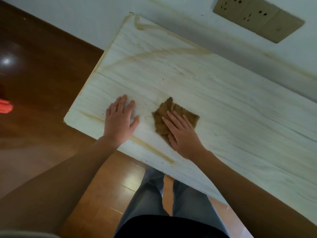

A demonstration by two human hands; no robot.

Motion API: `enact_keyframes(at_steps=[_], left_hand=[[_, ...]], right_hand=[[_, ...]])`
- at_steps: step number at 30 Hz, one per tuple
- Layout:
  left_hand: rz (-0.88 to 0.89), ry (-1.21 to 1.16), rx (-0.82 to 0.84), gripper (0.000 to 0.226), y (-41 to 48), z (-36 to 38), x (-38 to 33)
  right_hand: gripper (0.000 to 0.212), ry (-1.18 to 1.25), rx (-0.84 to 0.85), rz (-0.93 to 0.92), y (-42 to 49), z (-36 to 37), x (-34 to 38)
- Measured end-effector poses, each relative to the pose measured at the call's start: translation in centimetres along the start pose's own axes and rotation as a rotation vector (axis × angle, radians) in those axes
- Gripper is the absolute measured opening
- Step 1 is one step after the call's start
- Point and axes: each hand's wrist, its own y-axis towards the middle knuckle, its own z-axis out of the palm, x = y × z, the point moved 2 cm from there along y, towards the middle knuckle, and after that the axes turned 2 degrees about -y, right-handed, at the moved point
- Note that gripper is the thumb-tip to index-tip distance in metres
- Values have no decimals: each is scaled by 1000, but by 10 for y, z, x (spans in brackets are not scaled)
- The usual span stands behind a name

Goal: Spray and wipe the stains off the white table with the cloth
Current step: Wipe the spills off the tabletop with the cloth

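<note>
One white table [214, 93], one brown cloth [169, 105], one left hand [120, 121], one right hand [181, 134], several yellowish stain streaks [151, 148], one beige wall socket panel [257, 19], one blurred red object [5, 107].

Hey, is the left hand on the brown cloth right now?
No, the brown cloth lies under the right hand, while the left hand rests flat on the bare white table.

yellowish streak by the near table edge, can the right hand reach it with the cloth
Probably yes: the streak lies on bare table just beside the right hand, which presses the cloth flat; nothing lies between them.
</note>
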Motion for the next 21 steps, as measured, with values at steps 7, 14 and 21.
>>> enact_keyframes(at_steps=[7,14,21], left_hand=[[1,0,5,62,0,-2,0],[-13,-22,-4,61,0,1,0],[-21,-34,10,62,1,-1,0]], right_hand=[[66,-9,49,168,-75,-16,-74],[62,44,-138,524,35,-53,-132],[65,29,-95,470,97,-30,-23]])
